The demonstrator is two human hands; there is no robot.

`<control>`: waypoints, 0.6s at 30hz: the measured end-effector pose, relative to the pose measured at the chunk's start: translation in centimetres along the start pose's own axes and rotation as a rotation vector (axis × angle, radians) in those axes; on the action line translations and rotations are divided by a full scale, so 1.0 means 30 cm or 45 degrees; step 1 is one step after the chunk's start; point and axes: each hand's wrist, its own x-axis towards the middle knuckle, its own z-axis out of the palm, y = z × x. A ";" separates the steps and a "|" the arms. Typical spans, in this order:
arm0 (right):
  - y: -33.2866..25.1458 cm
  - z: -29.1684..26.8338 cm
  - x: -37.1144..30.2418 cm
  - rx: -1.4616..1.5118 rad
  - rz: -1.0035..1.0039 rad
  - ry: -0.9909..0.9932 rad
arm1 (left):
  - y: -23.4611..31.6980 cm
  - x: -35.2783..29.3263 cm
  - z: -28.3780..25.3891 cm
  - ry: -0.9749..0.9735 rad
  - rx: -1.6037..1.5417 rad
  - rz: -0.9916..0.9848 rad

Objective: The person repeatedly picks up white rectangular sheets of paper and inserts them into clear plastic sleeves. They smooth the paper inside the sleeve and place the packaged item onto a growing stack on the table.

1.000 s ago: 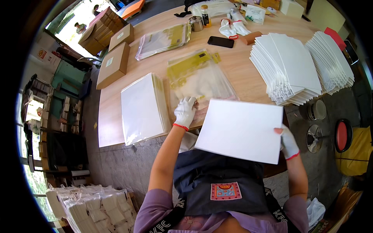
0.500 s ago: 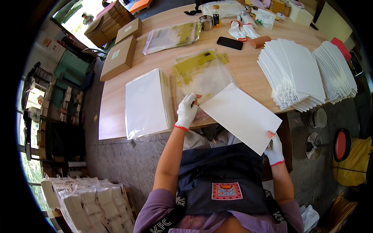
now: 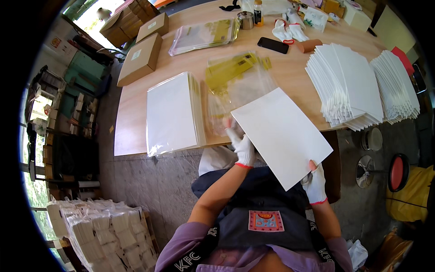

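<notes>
My right hand (image 3: 314,182), in a white glove with bare fingertips, grips a blank white sheet of board (image 3: 283,136) by its lower right edge, thumb on top. The board is tilted above the table's front edge. My left hand (image 3: 244,147), gloved the same way, is by the board's left edge, one finger stretched toward the near end of the clear plastic bags (image 3: 242,86) with yellow-green print. Some left fingers are hidden from view. Left of the bags lies a stack of white boards in clear plastic (image 3: 170,111).
Fanned white boards (image 3: 349,86) stand at the right of the wooden table (image 3: 131,122), with another fan (image 3: 395,86) beyond. Farther back lie a phone (image 3: 273,45), spare gloves (image 3: 290,32), a metal pot (image 3: 245,20) and more bags (image 3: 204,36). Cardboard boxes (image 3: 141,59) line the left edge.
My left hand has moved down and to the right, closer under the board's left edge. My right hand has shifted slightly lower with the board, which now faces upward more fully.
</notes>
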 end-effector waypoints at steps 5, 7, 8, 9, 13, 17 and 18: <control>-0.002 -0.010 -0.072 -0.174 0.169 -0.084 | -0.204 -0.040 -0.106 -0.254 -0.851 -1.095; 0.064 -0.042 -0.043 -0.276 0.259 -0.042 | -0.220 -0.127 -0.138 -0.247 -0.911 -1.199; 0.094 -0.032 -0.022 -0.326 0.327 0.058 | -0.228 -0.169 -0.164 -0.240 -0.913 -1.232; 0.120 -0.022 0.006 -0.246 0.376 0.034 | -0.234 -0.210 -0.189 -0.239 -0.847 -1.203; 0.312 -0.005 0.214 0.206 0.331 -0.013 | -0.210 -0.303 -0.160 -0.258 0.368 -0.534; 0.313 0.107 0.282 0.444 0.470 -0.149 | -0.182 -0.228 -0.155 -0.117 0.178 -0.777; 0.301 0.123 0.264 0.354 0.526 -0.145 | -0.143 -0.207 -0.147 -0.119 0.111 -0.817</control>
